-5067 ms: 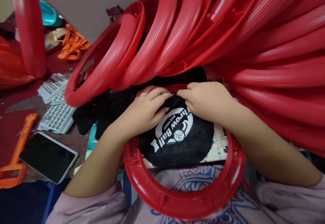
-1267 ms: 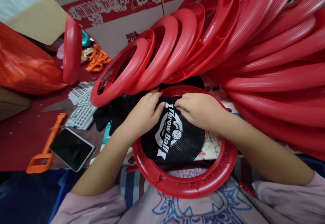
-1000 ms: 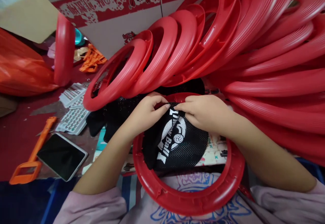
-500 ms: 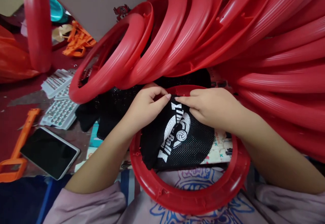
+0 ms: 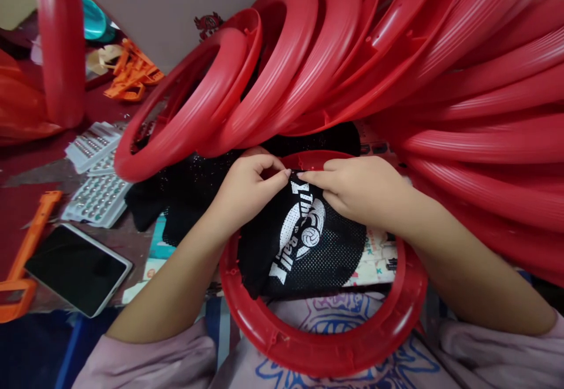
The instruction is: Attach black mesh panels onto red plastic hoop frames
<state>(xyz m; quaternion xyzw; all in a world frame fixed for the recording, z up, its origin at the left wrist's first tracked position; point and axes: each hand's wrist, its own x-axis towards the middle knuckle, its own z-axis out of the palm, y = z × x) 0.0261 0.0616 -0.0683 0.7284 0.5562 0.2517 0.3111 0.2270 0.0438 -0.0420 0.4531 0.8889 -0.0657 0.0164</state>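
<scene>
A black mesh cloth [image 5: 335,260] with white lettering and a ball print lies across a red plastic ring [image 5: 317,351] in front of my body. My left hand [image 5: 253,186] pinches the cloth's upper edge near the far side of the ring. Close beside it, my right hand [image 5: 363,192] has its index finger stretched along that same edge, thumb and other fingers curled beneath. The two sets of fingertips almost meet. What the right fingers grip under the palm is partly hidden. The ring's far rim shows between and behind my hands.
Many red rings [image 5: 282,66] lean in a row behind and to the right. More black mesh [image 5: 185,183] lies left of my hands. At left are a phone [image 5: 79,268], clear trays of small metal parts [image 5: 94,201], an orange plastic handle [image 5: 33,248] and several orange pieces [image 5: 132,74].
The whole view has shifted slightly, so everything sits a little further left. Both hands stay at the cloth's upper edge, with the lettering a bit more spread out.
</scene>
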